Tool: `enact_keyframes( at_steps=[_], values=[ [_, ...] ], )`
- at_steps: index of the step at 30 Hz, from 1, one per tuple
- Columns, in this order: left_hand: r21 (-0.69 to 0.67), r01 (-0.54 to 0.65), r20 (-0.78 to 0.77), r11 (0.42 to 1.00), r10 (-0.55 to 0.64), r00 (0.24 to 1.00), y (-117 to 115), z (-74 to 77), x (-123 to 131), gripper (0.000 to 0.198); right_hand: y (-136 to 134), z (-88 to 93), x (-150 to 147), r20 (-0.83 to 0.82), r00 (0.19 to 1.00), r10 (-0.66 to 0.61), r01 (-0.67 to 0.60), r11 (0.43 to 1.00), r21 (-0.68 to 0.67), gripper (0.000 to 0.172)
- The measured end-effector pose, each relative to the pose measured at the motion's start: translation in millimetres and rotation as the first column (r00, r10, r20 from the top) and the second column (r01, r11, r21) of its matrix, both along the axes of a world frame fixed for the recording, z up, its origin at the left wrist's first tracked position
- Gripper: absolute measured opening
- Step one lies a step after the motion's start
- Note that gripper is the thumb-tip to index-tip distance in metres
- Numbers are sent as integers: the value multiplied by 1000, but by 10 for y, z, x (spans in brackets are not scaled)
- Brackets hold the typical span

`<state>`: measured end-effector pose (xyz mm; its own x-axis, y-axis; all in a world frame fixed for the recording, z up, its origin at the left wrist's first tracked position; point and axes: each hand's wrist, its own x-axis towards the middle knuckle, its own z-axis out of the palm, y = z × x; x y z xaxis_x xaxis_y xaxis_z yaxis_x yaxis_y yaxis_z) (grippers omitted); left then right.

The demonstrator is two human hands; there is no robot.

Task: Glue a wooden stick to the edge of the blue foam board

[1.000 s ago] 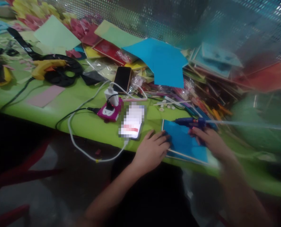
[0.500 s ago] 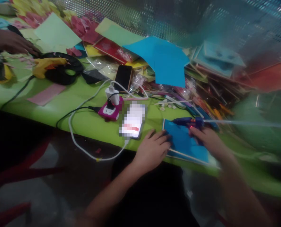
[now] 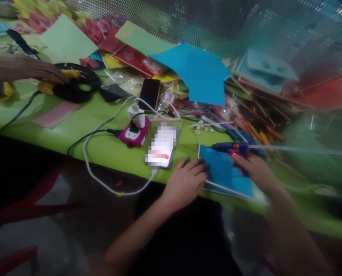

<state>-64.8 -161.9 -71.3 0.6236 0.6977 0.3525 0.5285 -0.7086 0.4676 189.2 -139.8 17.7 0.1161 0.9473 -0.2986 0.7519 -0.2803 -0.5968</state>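
My right hand (image 3: 253, 170) is wrapped round the handle of a dark blue hot glue gun (image 3: 235, 147), which has a small red light lit. A long clear glue stick (image 3: 291, 149) sticks out of the gun's back end to the right. The nozzle points left, over the far edge of a blue card (image 3: 222, 165) on the table's near edge. A thin pale stick (image 3: 231, 189) lies along the card's near side. Flat on the card's left edge rests my left hand (image 3: 188, 178), fingers stretched out.
Left of the card lie a lit phone (image 3: 161, 147) with a white cable and a magenta power socket (image 3: 135, 132). Behind are a dark phone (image 3: 150, 94), blue paper (image 3: 194, 73) and piled craft scraps. At far left, another person's hand (image 3: 41, 69) reaches over a yellow glue gun (image 3: 46, 87) and black disc (image 3: 84, 78).
The other person's hand has come further right and nearer, over the yellow glue gun. My glue gun has shifted very slightly right; my left hand stays in place.
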Motion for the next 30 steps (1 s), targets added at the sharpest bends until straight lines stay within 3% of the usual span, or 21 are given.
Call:
enact_keyframes(
  at_steps=[6,16,30],
  values=[
    [-3,-2,0,1000,2,1000,0,0,-3,22,32,-13,-75,-53,998,-13,12,1000,-15,55],
    [-4,1,9,1000,-1,1000,7,7,-1,22,-99,-5,204,19,999,-31,31,999,14,55],
    [-10,-2,21,1000,2,1000,-1,-2,-8,22,-37,-40,163,14,1000,-6,7,1000,-10,53]
  ],
)
